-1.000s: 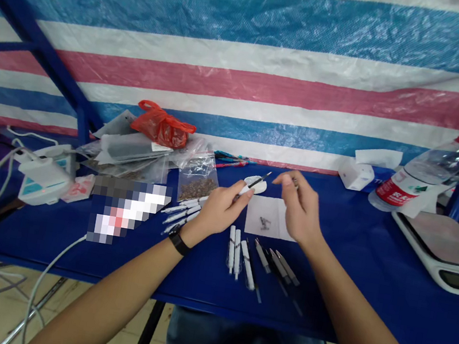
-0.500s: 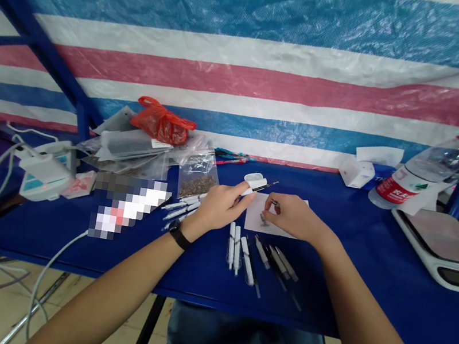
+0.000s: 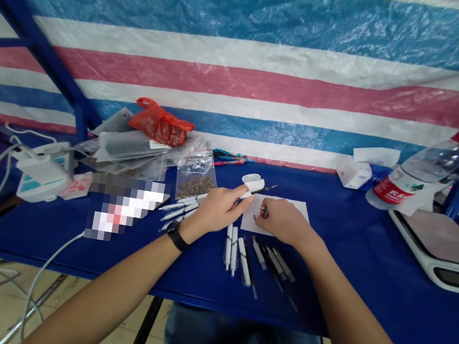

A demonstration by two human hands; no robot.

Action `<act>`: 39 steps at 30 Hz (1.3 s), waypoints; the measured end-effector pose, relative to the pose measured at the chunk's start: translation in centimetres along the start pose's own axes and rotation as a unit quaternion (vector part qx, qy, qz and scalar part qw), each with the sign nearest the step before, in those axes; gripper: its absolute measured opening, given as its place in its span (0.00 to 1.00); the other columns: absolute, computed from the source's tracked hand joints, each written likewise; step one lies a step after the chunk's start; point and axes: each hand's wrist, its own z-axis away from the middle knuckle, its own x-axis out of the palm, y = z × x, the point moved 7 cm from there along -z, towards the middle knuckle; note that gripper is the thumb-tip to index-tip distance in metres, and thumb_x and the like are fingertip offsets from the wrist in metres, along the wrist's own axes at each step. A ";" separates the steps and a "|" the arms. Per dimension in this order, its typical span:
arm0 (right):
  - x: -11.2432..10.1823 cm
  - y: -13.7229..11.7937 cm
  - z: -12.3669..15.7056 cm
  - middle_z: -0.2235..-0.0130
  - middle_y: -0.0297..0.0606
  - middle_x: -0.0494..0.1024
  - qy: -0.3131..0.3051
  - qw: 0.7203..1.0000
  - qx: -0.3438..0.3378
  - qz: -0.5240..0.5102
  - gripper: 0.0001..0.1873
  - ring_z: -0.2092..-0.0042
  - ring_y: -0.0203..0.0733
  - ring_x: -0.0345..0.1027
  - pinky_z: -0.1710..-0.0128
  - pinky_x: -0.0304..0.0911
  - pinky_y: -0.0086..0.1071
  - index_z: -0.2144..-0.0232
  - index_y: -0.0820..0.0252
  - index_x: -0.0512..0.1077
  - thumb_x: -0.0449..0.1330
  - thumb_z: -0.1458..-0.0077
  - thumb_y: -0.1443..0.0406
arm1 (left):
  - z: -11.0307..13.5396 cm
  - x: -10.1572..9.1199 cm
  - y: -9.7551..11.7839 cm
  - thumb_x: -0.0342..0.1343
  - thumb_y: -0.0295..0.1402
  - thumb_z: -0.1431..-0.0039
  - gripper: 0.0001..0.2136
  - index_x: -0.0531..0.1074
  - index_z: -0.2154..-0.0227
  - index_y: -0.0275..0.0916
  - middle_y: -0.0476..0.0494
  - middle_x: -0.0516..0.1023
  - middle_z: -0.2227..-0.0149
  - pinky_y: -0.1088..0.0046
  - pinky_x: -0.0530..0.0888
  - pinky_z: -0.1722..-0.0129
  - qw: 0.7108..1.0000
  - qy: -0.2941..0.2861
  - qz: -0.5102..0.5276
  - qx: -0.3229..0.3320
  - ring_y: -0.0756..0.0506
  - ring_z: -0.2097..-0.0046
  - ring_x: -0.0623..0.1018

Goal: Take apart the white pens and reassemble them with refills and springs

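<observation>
My left hand [image 3: 219, 208] is closed around a pen refill [image 3: 268, 189], whose dark tip points right past the fingers. Just beyond these fingers is a small white lidded case [image 3: 253, 182], its lid up. My right hand [image 3: 282, 221] is pinched low over a sheet of white paper [image 3: 301, 211]; a small metallic piece shows between its fingers, too hidden to name. Nearer me lie several white pen barrels [image 3: 234, 251] and several grey pen barrels [image 3: 259, 253], with thin refills among them. More white pens [image 3: 180, 209] lie left of my left hand.
A clear bag of small brown parts [image 3: 197, 184] lies behind the pens. Farther left are a red plastic bag [image 3: 161, 123], a power strip [image 3: 46, 172] and cables. On the right stand a water bottle [image 3: 418, 173], a tissue pack [image 3: 357, 174] and a scale [image 3: 448, 247].
My right hand has shifted slightly left and its fingers have curled in over the paper. My left hand keeps its grip on the refill. The whole view has moved a little.
</observation>
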 end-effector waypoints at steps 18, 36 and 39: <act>-4.0 2.7 0.1 0.78 0.26 0.63 0.144 0.820 0.004 -0.554 0.10 0.80 0.29 0.43 0.77 0.43 0.31 0.76 0.57 0.67 0.61 0.58 0.57 | 0.0 0.1 -0.1 0.44 0.42 0.31 0.13 0.65 0.69 0.42 0.59 0.53 0.85 0.75 0.54 0.77 0.999 -0.013 0.042 -0.026 0.50 0.83 0.60; -2.2 3.1 -0.2 0.75 0.31 0.69 0.058 0.957 0.082 -0.272 0.05 0.71 0.37 0.60 0.71 0.53 0.30 0.79 0.58 0.68 0.58 0.55 0.64 | -0.2 0.0 -0.5 0.44 0.42 0.31 0.15 0.55 0.73 0.43 0.59 0.53 0.85 0.74 0.53 0.77 0.997 0.015 0.065 -0.030 0.50 0.83 0.60; -1.5 3.7 -0.4 0.76 0.32 0.69 0.053 0.961 0.110 -0.247 0.07 0.71 0.38 0.61 0.71 0.51 0.31 0.80 0.58 0.66 0.60 0.55 0.65 | -0.2 -0.1 -0.5 0.45 0.43 0.31 0.15 0.54 0.73 0.43 0.59 0.52 0.86 0.74 0.52 0.77 0.997 0.012 0.068 -0.032 0.50 0.83 0.59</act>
